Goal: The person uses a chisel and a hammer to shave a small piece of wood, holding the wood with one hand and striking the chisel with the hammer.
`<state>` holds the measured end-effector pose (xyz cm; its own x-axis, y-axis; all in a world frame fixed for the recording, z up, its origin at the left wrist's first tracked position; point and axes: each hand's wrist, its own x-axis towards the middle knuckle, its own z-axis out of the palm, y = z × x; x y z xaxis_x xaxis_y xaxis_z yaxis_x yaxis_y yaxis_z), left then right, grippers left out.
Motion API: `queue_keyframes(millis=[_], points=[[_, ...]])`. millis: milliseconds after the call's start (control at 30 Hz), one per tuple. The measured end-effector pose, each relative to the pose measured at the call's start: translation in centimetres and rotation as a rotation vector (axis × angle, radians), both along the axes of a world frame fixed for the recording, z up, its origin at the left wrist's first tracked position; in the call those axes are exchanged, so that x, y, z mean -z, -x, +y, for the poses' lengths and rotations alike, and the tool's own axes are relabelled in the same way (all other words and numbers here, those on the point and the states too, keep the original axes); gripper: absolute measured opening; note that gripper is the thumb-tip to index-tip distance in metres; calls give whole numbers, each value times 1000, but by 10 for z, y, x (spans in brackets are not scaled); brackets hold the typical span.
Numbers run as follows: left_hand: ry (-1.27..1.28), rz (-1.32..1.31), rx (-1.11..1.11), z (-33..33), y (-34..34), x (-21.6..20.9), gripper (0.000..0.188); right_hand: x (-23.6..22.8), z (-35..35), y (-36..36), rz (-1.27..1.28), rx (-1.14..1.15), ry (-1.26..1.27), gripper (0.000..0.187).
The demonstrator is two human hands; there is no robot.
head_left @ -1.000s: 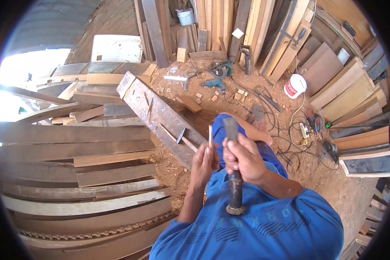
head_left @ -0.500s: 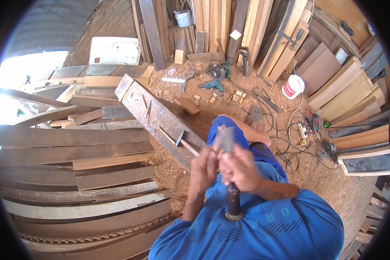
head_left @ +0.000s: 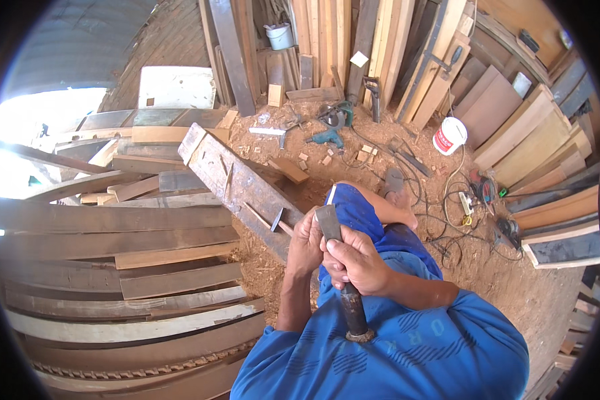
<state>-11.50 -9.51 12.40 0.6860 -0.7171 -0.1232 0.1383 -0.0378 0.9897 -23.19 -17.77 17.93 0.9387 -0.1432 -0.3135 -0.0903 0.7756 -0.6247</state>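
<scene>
A large chisel points away from me, its flat grey blade [head_left: 328, 220] uppermost and its dark round handle [head_left: 353, 308] resting butt-end against my blue shirt. My right hand [head_left: 361, 263] is wrapped around the chisel between blade and handle. Close against the blade's left side, my left hand [head_left: 305, 241] is closed on a thin pale wood stick [head_left: 331, 194], whose tip shows just above the blade; its lower part is hidden. Left of my hands, a hammer [head_left: 277, 221] lies on a worn plank bench [head_left: 210, 163].
Stacked boards [head_left: 173, 240] fill the left side. Beyond my knees, a teal power drill [head_left: 327, 138], a circular saw [head_left: 337, 115] and wood offcuts lie among shavings. A white bucket [head_left: 451, 135] and tangled cables [head_left: 450, 230] are at right. Planks lean along the back.
The chisel blade, blurred before, is now sharp and has tipped left. Both hands have shifted slightly left, and the pale stick's tip now shows above the blade.
</scene>
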Motion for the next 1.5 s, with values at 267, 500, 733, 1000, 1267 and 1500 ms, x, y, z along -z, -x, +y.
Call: queue_keyframes(millis=[267,500,733,1000,1267,1500], points=[[-43,-239,46,5,21,-10,34,-3,-3,16,14,51,35,16],[-162,158,165,68,54,22,38,-20,-42,36,-9,291,428,11],[-65,-271,118,11,28,11,30,3,-62,-6,160,186,899,16],[70,355,320,10,24,19,25,16,-73,-5,192,175,838,21],[232,610,24,-17,12,-11,25,16,-27,-8,-21,262,-34,19],[12,26,89,-4,-15,-1,27,11,0,-7,25,38,-131,14]])
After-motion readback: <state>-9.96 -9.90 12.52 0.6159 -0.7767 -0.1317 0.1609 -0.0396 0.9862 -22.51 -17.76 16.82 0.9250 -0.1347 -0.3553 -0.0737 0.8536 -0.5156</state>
